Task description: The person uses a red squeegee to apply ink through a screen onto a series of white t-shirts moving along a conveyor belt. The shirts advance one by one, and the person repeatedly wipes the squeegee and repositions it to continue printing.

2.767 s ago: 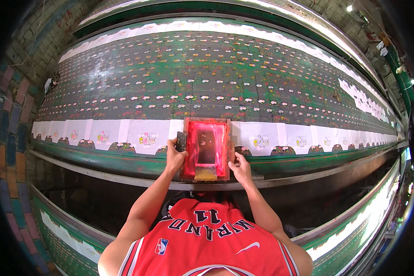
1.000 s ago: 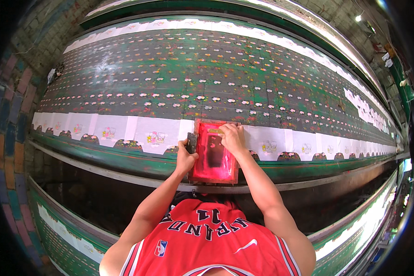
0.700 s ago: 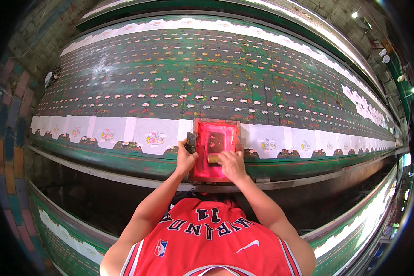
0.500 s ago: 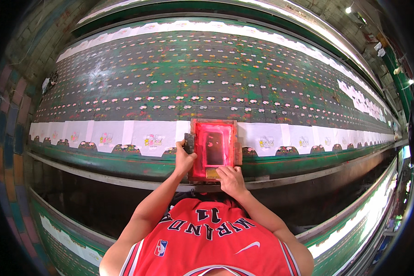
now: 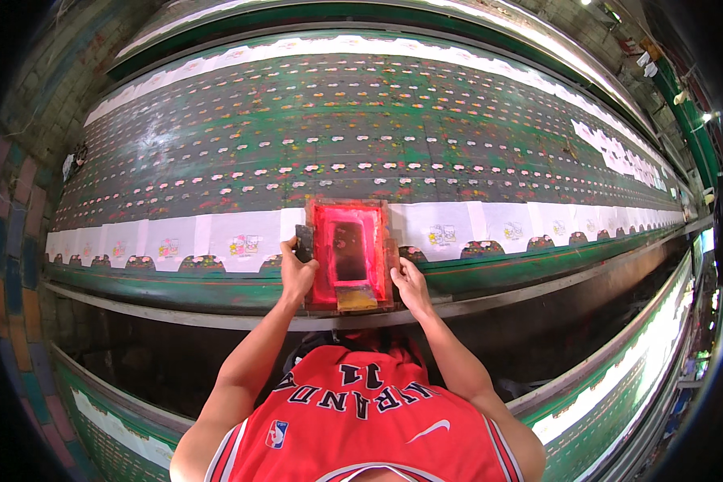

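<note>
- The frame [image 5: 349, 203], rimmed in wet-looking red, lies across the near edge of the table, over the white strip; whether it lies flat or is slightly raised cannot be told.
- Its dark mesh [image 5: 349, 253] sits at the centre, unobstructed, since both hands keep to the outer sides.
- At the frame's 6 o'clock, the yellow block [image 5: 357, 301] rests untouched on the near end, probably parked there to stay off the mesh and within reach.
- At 9 o'clock, the left hand [image 5: 297, 275] pinches the dark block [image 5: 304, 243], fingers outside and thumb inward, apparently using it as a handle.
- At 4 o'clock, the right hand [image 5: 410, 286] has bent fingers against the right edge, by the brown tab [image 5: 392, 255]; whether it pinches or only touches, I cannot tell. Opposite sides held this way would likely keep the frame level.
- The strip [image 5: 490, 221] runs out towards 9 and 3 o'clock, its prints [image 5: 442, 234] spaced fairly evenly, perhaps for repeat alignment.
- Towards 12, the table [image 5: 426, 149] carries rows of small pale marks; towards 6 runs the rail [image 5: 209, 318].
</note>
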`<state>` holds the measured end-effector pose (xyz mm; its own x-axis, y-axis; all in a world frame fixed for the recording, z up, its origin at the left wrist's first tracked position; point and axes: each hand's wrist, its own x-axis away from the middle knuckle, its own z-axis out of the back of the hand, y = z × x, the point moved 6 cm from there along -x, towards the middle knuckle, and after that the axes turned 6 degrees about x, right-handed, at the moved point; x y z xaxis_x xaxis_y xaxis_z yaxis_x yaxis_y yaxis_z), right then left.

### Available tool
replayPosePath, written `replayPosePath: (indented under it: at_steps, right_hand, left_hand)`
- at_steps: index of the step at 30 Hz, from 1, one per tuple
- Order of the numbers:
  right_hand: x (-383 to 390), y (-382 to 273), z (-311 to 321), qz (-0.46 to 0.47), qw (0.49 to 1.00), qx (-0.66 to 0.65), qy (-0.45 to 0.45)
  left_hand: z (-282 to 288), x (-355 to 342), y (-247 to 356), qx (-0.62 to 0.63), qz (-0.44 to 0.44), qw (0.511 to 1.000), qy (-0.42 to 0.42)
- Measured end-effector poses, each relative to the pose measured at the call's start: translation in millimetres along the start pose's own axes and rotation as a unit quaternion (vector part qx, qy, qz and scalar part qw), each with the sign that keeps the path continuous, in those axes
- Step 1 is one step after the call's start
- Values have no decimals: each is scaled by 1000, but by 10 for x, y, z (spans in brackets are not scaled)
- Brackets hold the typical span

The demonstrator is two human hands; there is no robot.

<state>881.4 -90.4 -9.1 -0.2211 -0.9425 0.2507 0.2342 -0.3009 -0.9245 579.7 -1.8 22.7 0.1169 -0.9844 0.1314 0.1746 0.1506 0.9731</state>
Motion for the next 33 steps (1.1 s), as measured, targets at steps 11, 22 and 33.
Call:
replayPosePath:
  at_steps: [11,22,33]
  right_hand:
    - [-181,413,1576,24,998,-3,54]
    - [-293,712,2612,13,1000,-1,21]
    - [-376,799,2709,7,999,37,-5]
  left_hand:
    - [-1517,335,203,36,-51,998,13]
    - [-2589,566,101,9,-28,1000,9]
    - [-2635,575,145,-55,-6,998,13]
